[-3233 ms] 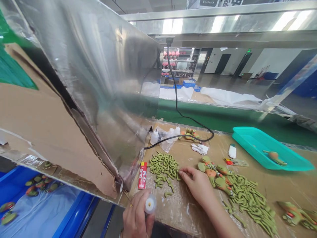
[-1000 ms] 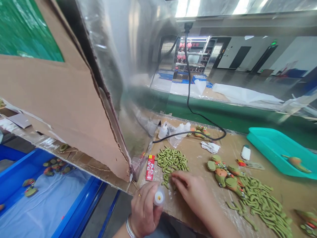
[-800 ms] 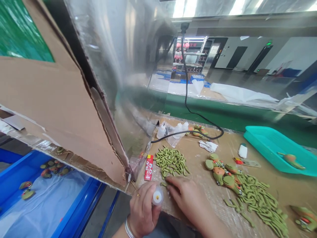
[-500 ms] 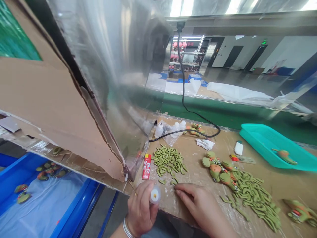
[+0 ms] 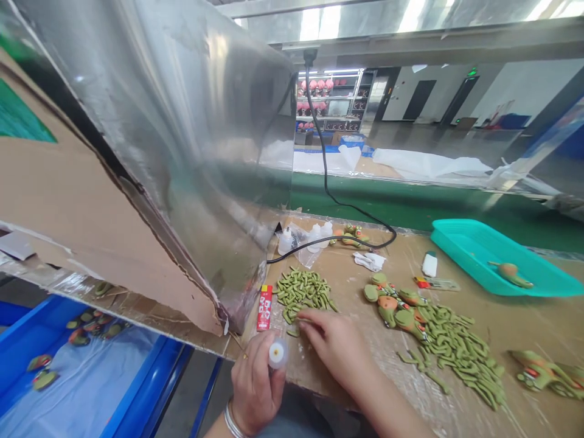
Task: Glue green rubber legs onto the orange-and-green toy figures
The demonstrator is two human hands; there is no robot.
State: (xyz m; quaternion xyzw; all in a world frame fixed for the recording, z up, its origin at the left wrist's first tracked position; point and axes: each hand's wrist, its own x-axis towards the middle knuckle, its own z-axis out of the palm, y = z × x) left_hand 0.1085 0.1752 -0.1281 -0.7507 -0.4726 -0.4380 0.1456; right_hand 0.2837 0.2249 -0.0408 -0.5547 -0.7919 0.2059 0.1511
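Observation:
My left hand [image 5: 256, 380] is wrapped round a small translucent white bottle [image 5: 276, 354]. One round end, with a yellowish spot in its middle, faces me. To its right, my right hand [image 5: 335, 344] reaches over the near edge of a pile of short, curved green pieces [image 5: 303, 288]. Its thumb and fingertips are bent together at the pile, and what lies between them is hidden. A loose green piece [image 5: 292, 333] lies just below those fingertips. Beside the pile is a red box [image 5: 264, 308] with a yellow end.
Green-and-orange toy figures [image 5: 396, 307] lie by a second pile of green pieces [image 5: 460, 347]. A turquoise tray [image 5: 460, 252] holds one figure. Small white bottles [image 5: 316, 235] and a black cable [image 5: 325, 164] are behind. A metal panel [image 5: 205, 140] borders the left; a blue bin [image 5: 137, 371] is below.
My right hand has moved left and forward, from the loose green pieces to the pile's near edge. My left hand keeps hold of the bottle. The view has shifted slightly.

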